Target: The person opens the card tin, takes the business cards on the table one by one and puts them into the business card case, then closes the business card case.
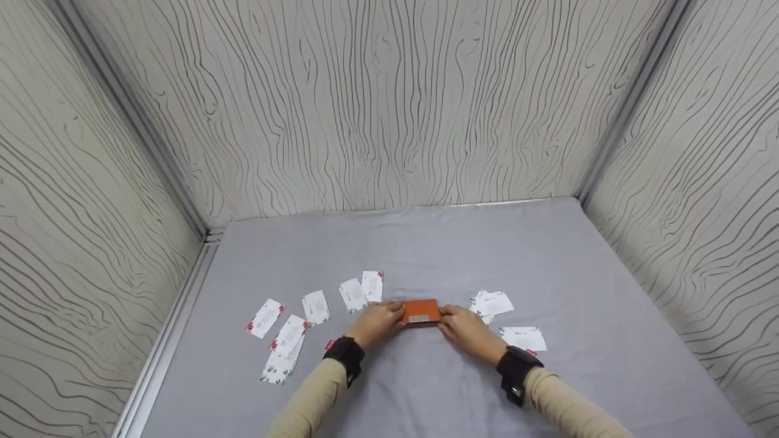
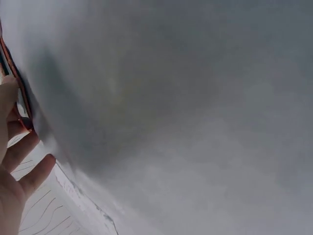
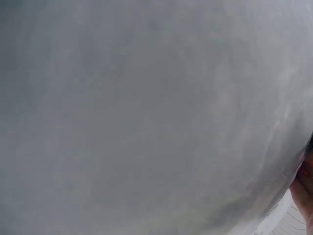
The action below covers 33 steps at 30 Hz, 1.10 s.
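Observation:
An orange card holder (image 1: 421, 311), flat and rectangular with a pale label near its front edge, is held between both hands at the middle of the cloth. My left hand (image 1: 378, 322) pinches its left side, thumb toward me and fingers on the far side. In the left wrist view the holder's layered edge (image 2: 18, 83) shows between the thumb and fingers of the left hand (image 2: 17, 152). At the other end my right hand (image 1: 467, 328) grips the right side. Only a sliver of the right hand (image 3: 304, 191) enters the right wrist view, so its fingertips are mostly hidden there.
Several white printed cards with floral corners lie left, among them a single card (image 1: 265, 318) and an overlapping pair (image 1: 288, 336). To the right are a small overlapping pile (image 1: 492, 302) and another card (image 1: 523, 338). Grey cloth (image 1: 426, 255) covers the table; patterned walls (image 1: 389, 109) enclose it.

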Each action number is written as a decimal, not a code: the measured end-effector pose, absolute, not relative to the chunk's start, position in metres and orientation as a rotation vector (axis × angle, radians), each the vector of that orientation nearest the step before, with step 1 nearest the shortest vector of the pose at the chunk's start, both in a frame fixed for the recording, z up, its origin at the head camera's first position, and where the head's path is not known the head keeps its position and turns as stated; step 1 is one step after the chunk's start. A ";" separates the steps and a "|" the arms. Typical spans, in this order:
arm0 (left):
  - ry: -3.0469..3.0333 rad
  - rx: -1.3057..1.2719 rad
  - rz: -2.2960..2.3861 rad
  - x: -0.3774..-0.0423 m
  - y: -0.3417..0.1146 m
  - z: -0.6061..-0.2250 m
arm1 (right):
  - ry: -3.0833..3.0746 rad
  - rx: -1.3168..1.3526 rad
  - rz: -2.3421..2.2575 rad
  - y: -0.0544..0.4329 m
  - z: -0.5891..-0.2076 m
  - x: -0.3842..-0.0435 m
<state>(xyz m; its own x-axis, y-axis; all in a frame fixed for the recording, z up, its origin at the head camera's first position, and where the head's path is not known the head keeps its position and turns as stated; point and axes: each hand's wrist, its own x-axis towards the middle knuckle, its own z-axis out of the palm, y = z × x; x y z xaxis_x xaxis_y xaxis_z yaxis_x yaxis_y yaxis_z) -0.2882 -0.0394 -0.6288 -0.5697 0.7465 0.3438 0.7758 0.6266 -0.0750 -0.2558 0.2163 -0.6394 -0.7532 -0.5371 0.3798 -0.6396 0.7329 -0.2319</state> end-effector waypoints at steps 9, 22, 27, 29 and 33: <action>-2.450 -1.227 -0.344 -0.292 -0.037 -0.622 | -2.598 0.955 0.486 0.216 -0.644 -0.256; -2.459 -1.050 -0.358 -0.296 -0.033 -0.614 | -2.584 0.985 0.459 0.215 -0.638 -0.256; -2.394 -0.996 -0.346 -0.301 -0.031 -0.622 | -2.571 0.997 0.467 0.215 -0.639 -0.257; -2.422 -0.963 -0.375 -0.303 -0.031 -0.626 | -2.579 0.994 0.472 0.215 -0.640 -0.257; -2.559 -0.923 -0.461 -0.306 -0.032 -0.632 | -2.599 0.982 0.477 0.216 -0.639 -0.257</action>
<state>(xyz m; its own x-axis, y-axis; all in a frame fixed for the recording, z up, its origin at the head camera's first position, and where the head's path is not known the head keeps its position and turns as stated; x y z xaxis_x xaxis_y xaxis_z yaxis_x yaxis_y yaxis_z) -0.3057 -0.0319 -0.6319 -0.7119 0.5357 0.4540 0.6605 0.7304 0.1739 -0.2571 0.2157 -0.6389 -0.7121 -0.5719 0.4072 -0.6793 0.7078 -0.1937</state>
